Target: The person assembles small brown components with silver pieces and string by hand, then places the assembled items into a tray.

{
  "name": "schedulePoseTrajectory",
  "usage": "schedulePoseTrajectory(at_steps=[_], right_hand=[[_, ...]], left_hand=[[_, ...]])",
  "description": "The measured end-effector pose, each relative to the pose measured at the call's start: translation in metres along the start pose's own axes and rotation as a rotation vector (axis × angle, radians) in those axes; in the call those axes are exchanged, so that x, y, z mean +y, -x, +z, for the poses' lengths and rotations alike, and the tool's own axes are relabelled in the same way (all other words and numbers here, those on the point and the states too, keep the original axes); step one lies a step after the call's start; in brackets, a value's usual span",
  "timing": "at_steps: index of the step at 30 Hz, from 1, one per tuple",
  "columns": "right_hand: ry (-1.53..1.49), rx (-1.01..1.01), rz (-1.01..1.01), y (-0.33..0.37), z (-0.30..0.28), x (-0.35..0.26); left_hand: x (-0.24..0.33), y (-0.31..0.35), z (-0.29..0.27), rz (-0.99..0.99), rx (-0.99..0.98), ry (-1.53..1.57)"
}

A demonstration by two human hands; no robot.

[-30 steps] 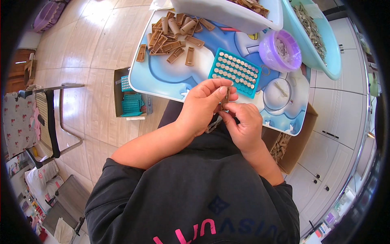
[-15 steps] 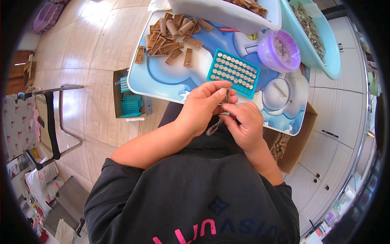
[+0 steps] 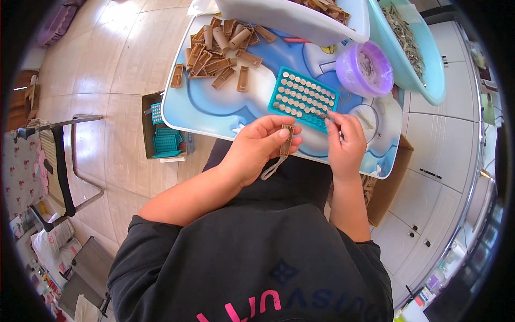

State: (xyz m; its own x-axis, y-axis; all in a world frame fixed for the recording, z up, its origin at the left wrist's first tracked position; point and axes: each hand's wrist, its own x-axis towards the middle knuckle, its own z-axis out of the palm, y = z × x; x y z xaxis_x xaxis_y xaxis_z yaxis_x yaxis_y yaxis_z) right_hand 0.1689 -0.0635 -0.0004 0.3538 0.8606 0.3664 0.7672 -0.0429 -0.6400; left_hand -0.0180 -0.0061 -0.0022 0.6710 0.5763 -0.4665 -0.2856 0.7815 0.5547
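My left hand (image 3: 252,150) holds a narrow brown plastic casing (image 3: 287,142) upright between thumb and fingers, its hollow side facing up at me. A pale looped cord (image 3: 271,169) hangs from the casing's lower end. At the near right edge of a teal tray (image 3: 275,103), my right hand (image 3: 347,144) has thumb and forefinger drawn together in a pinch; whatever is between the fingertips is too small to make out. Rows of small silvery discs (image 3: 300,88), resembling button cells, fill most of the tray. Several sockets in its nearest row hold no disc.
A heap of brown casings (image 3: 217,59) lies at the table's (image 3: 179,115) far left. Behind the tray stand a purple tub (image 3: 348,80), a white bin (image 3: 289,24) and a pale teal basin (image 3: 434,80) of small parts. Boxes (image 3: 179,140) stand on the floor either side.
My right hand has left the casing and moved right to the tray's edge. My left hand, still holding the casing, has shifted slightly left and down, showing the casing's inside.
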Motion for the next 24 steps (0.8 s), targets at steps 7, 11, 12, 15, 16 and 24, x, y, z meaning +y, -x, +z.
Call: schedulePoseTrajectory(at_steps=[7,11,12,15,16,24], right_hand=[[0.056,-0.040,0.064,0.000,0.004,0.018],[0.146,-0.044,-0.034,0.000,0.006,0.020],[0.187,-0.042,-0.069,0.000,0.006,0.020],[0.158,-0.005,-0.071,0.000,0.004,0.018],[0.149,-0.009,-0.071,-0.001,0.004,0.010],[-0.121,-0.133,-0.218,0.005,0.015,-0.031]], left_hand=[[-0.003,-0.001,-0.004,-0.049,0.015,0.018],[-0.002,-0.002,-0.003,-0.071,0.029,0.013],[-0.001,-0.003,-0.003,-0.083,0.037,0.017],[-0.003,-0.006,-0.002,-0.070,0.038,0.012],[-0.003,-0.005,-0.002,-0.067,0.047,0.011],[-0.007,-0.007,-0.004,-0.034,0.024,0.062]])
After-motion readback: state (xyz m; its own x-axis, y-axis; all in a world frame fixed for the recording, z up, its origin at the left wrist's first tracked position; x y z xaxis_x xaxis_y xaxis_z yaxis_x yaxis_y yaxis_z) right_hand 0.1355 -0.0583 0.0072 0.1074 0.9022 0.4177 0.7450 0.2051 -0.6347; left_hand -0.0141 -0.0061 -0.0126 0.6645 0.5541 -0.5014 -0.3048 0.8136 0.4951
